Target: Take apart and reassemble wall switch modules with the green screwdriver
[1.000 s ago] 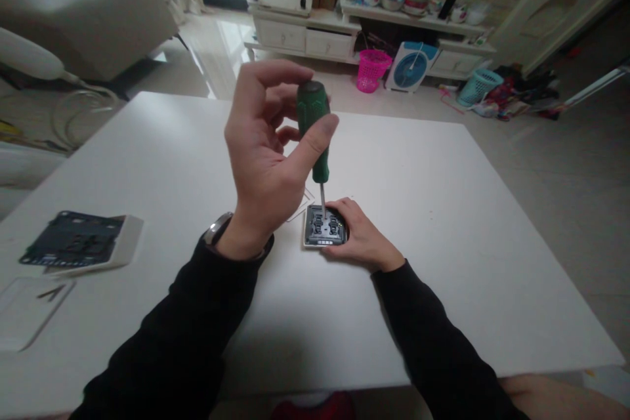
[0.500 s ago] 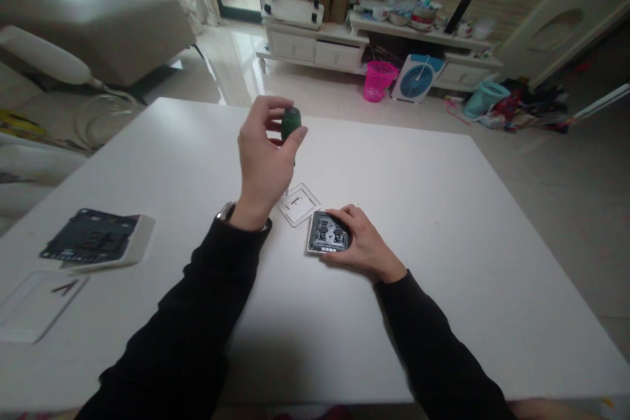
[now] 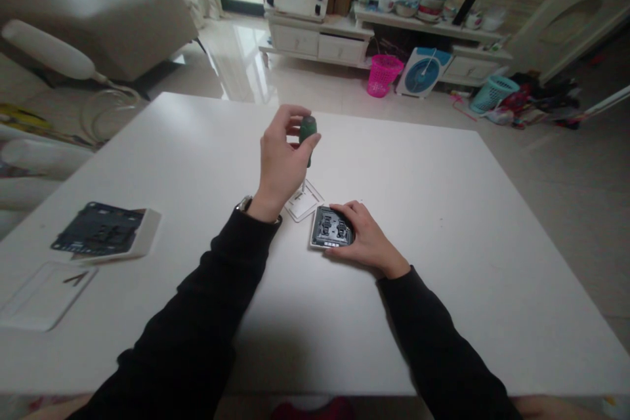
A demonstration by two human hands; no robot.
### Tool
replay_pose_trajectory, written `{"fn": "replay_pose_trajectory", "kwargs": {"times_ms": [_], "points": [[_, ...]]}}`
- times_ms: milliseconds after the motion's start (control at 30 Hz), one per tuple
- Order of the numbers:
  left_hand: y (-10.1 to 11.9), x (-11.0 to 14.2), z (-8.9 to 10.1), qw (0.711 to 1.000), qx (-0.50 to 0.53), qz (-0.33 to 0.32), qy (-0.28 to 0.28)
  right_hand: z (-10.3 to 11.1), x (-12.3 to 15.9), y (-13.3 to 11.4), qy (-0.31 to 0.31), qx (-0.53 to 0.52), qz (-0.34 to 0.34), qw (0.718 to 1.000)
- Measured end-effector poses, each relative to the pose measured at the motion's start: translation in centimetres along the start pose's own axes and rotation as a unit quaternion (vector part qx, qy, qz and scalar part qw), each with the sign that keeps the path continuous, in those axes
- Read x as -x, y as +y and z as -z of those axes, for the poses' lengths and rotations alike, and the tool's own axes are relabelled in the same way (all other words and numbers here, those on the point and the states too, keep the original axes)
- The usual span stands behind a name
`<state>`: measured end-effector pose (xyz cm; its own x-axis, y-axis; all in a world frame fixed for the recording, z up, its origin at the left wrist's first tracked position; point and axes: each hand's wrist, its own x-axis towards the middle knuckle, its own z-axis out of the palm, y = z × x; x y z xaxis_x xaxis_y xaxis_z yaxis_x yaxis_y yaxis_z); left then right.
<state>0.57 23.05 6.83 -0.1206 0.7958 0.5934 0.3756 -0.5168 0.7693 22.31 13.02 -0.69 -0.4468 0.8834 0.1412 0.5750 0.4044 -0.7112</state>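
My left hand [image 3: 284, 161] is closed round the green handle of a screwdriver [image 3: 308, 131], held upright with its shaft pointing down. Below the shaft lies a white cover plate [image 3: 301, 205] with small dark screws on it; whether the tip touches them I cannot tell. My right hand [image 3: 361, 236] grips the right side of a wall switch [image 3: 331, 226], its dark inner face with two mechanisms turned up. The switch rests on the white table [image 3: 443, 315], close to the cover plate's lower right corner.
At the left, a larger dark switch panel [image 3: 101, 230] leans on a white box [image 3: 147, 236]. In front of it lies another white cover [image 3: 42, 298] with screws on it. Beyond the table stand a pink basket [image 3: 382, 75], a blue fan [image 3: 422, 72] and a low cabinet [image 3: 339, 48].
My left hand has moved right and slightly down with the screwdriver, whose shaft now shows above the cover plate. My right hand stays on the switch. The view has shifted slightly.
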Motion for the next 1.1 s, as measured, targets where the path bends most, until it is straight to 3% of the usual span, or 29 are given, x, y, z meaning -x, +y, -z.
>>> {"fn": "replay_pose_trajectory", "kwargs": {"times_ms": [367, 700, 867, 1100], "points": [[0.1, -0.1, 0.2, 1.0, 0.004, 0.009, 0.005, 0.0, 0.0, -0.2, -0.002, 0.004, 0.0, 1.0], [2.8, -0.4, 1.1, 0.999, 0.046, -0.01, 0.017, -0.1, 0.0, 0.3, 0.004, -0.011, 0.009, 1.0], [4.8, -0.1, 1.5, 0.996, 0.071, -0.048, 0.012, -0.5, -0.1, 0.7, 0.053, -0.069, -0.005, 0.996], [7.9, 0.9, 1.3, 0.991, 0.093, -0.092, -0.021, -0.4, -0.3, 0.1, 0.152, -0.06, 0.057, 0.985]]}}
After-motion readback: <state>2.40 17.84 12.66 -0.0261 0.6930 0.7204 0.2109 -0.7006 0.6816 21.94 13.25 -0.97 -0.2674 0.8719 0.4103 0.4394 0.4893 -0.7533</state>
